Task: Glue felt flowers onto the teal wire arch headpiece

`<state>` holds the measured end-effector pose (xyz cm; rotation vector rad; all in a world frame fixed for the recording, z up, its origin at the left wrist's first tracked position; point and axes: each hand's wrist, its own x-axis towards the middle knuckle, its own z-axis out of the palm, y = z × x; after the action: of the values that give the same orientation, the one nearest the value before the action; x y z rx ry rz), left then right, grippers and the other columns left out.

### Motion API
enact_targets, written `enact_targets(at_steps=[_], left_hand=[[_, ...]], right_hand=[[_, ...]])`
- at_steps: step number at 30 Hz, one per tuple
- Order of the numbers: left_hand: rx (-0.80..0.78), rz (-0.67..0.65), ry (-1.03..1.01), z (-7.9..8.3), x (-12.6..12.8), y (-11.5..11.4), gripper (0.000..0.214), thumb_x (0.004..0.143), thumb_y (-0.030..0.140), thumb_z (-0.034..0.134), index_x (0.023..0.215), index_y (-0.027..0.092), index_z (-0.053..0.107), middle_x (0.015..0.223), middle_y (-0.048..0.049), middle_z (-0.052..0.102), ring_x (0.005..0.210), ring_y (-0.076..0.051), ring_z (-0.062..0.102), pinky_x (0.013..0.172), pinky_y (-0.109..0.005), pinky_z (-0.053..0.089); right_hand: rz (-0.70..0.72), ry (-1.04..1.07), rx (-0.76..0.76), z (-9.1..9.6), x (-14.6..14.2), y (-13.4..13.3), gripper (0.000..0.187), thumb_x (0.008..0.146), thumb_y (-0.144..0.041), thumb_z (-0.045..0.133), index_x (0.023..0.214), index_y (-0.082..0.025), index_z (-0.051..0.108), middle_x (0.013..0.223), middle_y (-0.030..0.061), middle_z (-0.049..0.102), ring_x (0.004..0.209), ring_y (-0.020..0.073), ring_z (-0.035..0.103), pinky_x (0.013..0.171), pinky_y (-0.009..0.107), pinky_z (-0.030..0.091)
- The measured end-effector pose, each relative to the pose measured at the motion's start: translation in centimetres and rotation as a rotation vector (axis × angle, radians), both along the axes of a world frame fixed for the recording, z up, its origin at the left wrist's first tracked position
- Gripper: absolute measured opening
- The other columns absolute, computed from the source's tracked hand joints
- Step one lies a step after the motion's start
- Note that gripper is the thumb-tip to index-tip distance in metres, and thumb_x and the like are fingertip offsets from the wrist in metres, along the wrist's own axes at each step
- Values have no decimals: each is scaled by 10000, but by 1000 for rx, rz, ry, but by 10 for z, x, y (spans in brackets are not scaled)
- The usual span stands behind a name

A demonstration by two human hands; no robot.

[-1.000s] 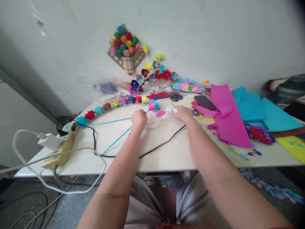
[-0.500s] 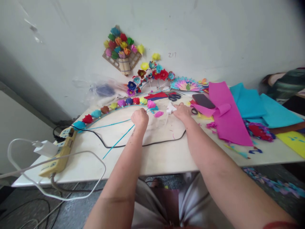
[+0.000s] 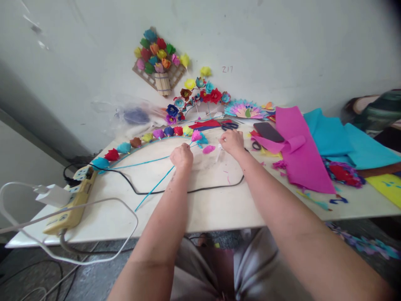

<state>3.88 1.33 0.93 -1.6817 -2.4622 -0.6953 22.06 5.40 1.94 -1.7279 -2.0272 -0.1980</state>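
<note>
My left hand (image 3: pixel 182 156) is closed around a thin blue stem (image 3: pixel 155 188), which runs through the fist and slants down to the left. Just beyond the fist is a pink paper flower (image 3: pixel 196 136) with blue paper beside it. It ends a curved row of coloured paper flowers (image 3: pixel 158 133). My right hand (image 3: pixel 232 142) has its fingers drawn together near a small white object (image 3: pixel 219 147), largely covered; whether they grip it is hard to see. Between the hands lies a pink paper petal (image 3: pixel 209 149).
A black cable (image 3: pixel 206 189) crosses the table from a yellow power strip (image 3: pixel 70 209). To the right are a phone (image 3: pixel 268 131), a magenta sheet (image 3: pixel 305 154) and blue sheets (image 3: pixel 327 133). Scissors (image 3: pixel 229 125) lie behind my right hand. Finished paper flowers (image 3: pixel 215 96) stand by the wall.
My right hand has shifted slightly left and away from me, now covering more of the white object. My left hand has barely moved, still on the blue stem. The view has shifted slightly.
</note>
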Motion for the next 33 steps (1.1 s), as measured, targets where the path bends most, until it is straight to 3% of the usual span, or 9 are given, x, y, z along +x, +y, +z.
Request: enact_targets(at_steps=[10, 21, 28, 33], left_hand=[[8, 3, -4, -3, -2, 3, 279, 782, 327, 381, 930, 293, 615, 855, -79, 635, 818, -219, 571, 661, -309, 405], [-31, 3, -9, 0, 0, 4, 288, 789, 350, 381, 952, 290, 611, 875, -71, 637, 831, -204, 566, 675, -294, 403], [-7, 8, -51, -2, -1, 5, 270, 782, 346, 399, 929, 291, 618, 873, -65, 639, 837, -208, 565, 675, -296, 400], [61, -21, -100, -1, -1, 1, 295, 784, 314, 414, 1049, 330, 544, 887, -26, 644, 876, -192, 557, 717, -289, 391]], right_hand=[[32, -11, -222, -5, -23, 25, 216, 695, -272, 513, 832, -251, 679, 950, 28, 630, 927, 208, 499, 808, 315, 316], [90, -61, -119, -12, -29, 20, 205, 708, -257, 479, 742, -220, 678, 887, 45, 628, 920, 203, 451, 836, 345, 250], [93, 67, -66, -3, -18, 17, 225, 713, -249, 458, 770, -225, 674, 911, 14, 636, 901, 194, 497, 797, 325, 292], [152, 168, -12, 5, -17, 10, 226, 722, -282, 462, 762, -210, 673, 878, 3, 646, 835, 162, 540, 747, 266, 340]])
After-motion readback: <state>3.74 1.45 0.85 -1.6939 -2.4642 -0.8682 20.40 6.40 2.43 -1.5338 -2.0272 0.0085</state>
